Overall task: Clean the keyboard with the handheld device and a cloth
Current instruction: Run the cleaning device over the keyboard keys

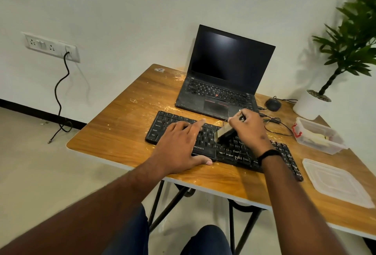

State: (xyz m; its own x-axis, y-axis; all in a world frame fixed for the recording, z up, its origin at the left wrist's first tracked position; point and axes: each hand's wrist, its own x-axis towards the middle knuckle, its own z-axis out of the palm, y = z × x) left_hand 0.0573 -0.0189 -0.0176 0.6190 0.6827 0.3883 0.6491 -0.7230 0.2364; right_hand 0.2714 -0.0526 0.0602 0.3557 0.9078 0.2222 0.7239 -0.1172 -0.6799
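Observation:
A black keyboard [162, 124] lies across the front of the wooden table [122, 120], dusted with pale crumbs. My left hand [179, 144] rests flat on its left half, fingers stretched over the keys and thumb at the front edge. My right hand [250, 130] grips a small handheld brush [223, 131] whose pale bristle head touches the keys near the keyboard's middle. The brush handle is mostly hidden in my fingers. No cloth is in view.
An open black laptop [221, 75] stands behind the keyboard. A black mouse [272, 104] with its cable lies to its right. At the right edge are a clear plastic container [317, 136], its lid [335, 181] and a potted plant [313, 104]. Pale dust speckles the tabletop.

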